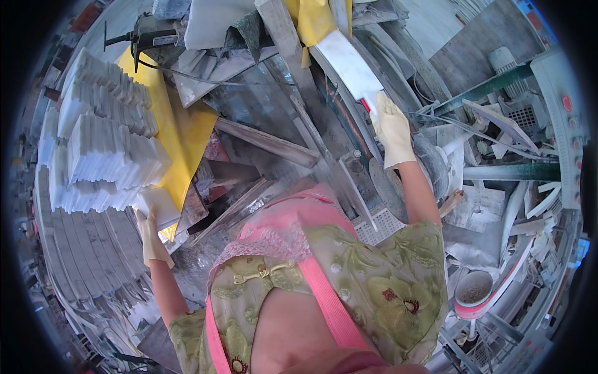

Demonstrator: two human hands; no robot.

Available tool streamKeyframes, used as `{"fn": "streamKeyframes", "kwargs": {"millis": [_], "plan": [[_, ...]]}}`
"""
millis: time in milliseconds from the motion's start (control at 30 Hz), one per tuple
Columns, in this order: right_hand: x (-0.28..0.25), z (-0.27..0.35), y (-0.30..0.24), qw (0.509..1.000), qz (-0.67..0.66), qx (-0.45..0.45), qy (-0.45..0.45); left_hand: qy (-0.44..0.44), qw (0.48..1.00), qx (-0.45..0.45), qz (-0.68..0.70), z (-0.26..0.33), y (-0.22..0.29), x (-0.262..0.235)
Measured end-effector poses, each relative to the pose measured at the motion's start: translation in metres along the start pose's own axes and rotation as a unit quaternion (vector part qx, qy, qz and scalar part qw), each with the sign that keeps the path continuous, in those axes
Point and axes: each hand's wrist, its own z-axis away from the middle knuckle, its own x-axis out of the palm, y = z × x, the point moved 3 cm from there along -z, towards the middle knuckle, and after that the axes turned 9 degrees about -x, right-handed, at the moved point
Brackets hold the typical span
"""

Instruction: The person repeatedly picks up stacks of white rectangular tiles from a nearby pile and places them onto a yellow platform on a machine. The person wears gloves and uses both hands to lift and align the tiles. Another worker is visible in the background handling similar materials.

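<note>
My left hand [152,237], in a cream glove, grips the near edge of a white square tile [159,207] beside tall stacks of similar white tiles [115,149]. On the right, my right hand [393,131], gloved alike, reaches forward with its fingers closed at the near end of a long white strip of tile [349,65]. That strip lies on a narrow machine bed and runs under a yellow cover [313,23]. A small red mark or part shows by the fingertips. The undersides of both pieces are hidden.
Yellow sheeting [187,146] lies between the stacks and the machine. A grey control panel [564,124] with a red button stands at far right. Wooden boards [268,142] cross the middle. A green metal bar [489,87] and a pale round cup [473,288] are at right.
</note>
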Motion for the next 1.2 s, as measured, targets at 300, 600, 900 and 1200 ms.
{"fn": "streamKeyframes", "kwargs": {"millis": [300, 600, 900, 1200], "plan": [[-0.014, -0.051, -0.021, 0.984, 0.12, -0.134, -0.018, -0.002, 0.999, -0.01, 0.035, 0.003, -0.002, -0.004], [0.013, -0.082, -0.014, 0.984, 0.062, -0.168, 0.028, -0.023, 0.983, 0.045, 0.179, 0.081, 0.065, 0.013], [-0.063, -0.12, -0.077, 0.981, -0.134, 0.06, -0.129, 0.056, 0.989, -0.077, -0.113, 0.077, 0.074, 0.018], [-0.031, -0.036, -0.444, 0.691, -0.717, 0.025, -0.085, -0.027, 0.996, -0.048, -0.075, 0.09, 0.089, 0.009]]}}
